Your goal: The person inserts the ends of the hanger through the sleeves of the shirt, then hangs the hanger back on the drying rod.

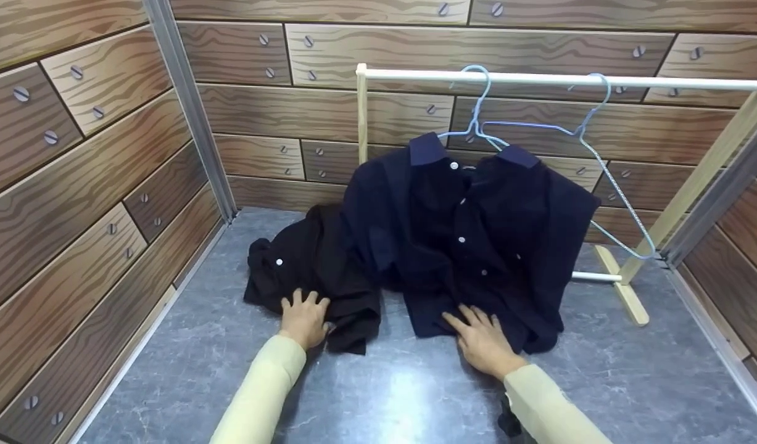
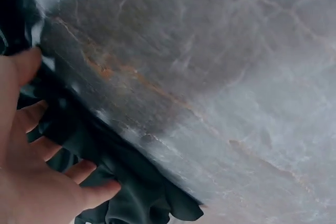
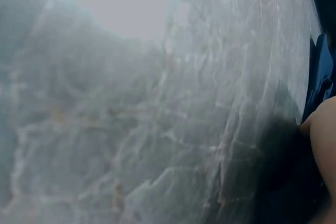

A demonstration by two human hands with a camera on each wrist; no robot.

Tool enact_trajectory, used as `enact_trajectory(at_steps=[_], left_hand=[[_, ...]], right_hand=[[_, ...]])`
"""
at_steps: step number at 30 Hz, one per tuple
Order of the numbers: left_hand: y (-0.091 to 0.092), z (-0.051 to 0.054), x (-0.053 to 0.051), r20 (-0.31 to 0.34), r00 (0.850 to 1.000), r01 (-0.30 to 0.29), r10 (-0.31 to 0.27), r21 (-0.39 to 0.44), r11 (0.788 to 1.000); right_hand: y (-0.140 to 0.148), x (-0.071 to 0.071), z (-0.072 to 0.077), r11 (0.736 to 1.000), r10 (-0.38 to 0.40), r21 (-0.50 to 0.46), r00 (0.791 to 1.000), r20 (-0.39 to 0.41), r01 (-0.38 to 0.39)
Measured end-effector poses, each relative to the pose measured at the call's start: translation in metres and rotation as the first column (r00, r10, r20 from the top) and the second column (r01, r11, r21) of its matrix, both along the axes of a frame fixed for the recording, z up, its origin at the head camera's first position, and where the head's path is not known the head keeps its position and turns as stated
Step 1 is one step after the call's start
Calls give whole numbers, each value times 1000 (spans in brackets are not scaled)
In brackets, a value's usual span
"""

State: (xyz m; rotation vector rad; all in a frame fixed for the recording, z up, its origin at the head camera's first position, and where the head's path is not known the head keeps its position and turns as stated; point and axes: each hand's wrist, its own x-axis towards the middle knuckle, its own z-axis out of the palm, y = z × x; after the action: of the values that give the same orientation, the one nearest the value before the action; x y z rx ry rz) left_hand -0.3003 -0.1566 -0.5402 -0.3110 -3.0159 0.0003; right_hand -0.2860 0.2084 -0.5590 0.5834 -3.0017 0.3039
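A crumpled black garment (image 1: 316,265) with a white button lies on the grey marbled floor, left of a navy button-up shirt (image 1: 501,216). My left hand (image 1: 304,320) rests on the black garment's near edge with its fingers spread. In the left wrist view, the fingers of that left hand (image 2: 47,182) lie over the dark cloth (image 2: 131,177). My right hand (image 1: 484,339) touches the navy shirt's lower front, fingers extended. Only a bit of the right hand (image 3: 323,135) shows in the right wrist view, beside blue cloth (image 3: 320,72). The navy shirt's collar sits at a blue hanger (image 1: 477,117).
A white rail (image 1: 538,78) on wooden posts (image 1: 693,185) runs along the back. A second blue hanger (image 1: 619,185) hangs from it without a garment, partly behind the navy shirt. Wood-patterned walls (image 1: 88,185) stand around the grey floor (image 1: 390,394). A small black item (image 1: 508,419) is by the right sleeve.
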Motion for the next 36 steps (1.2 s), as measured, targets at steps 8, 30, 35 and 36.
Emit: enact_trajectory(at_steps=[8,30,35,36], left_hand=[[8,0,4,-159,981,100,-109,-65,993],[42,-3,28,-202,941,274,-271,-13,962],[49,-3,31,-237,925,299,-296,-25,954],[50,-3,32,-239,923,305,-302,-29,952]], right_hand=[[0,-7,6,999,-33,6,999,23,33],[-24,-1,13,995,-71,-67,997,33,73],[-49,7,20,985,9,-166,976,-219,-46],[-54,8,21,979,33,-186,966,-255,-82]])
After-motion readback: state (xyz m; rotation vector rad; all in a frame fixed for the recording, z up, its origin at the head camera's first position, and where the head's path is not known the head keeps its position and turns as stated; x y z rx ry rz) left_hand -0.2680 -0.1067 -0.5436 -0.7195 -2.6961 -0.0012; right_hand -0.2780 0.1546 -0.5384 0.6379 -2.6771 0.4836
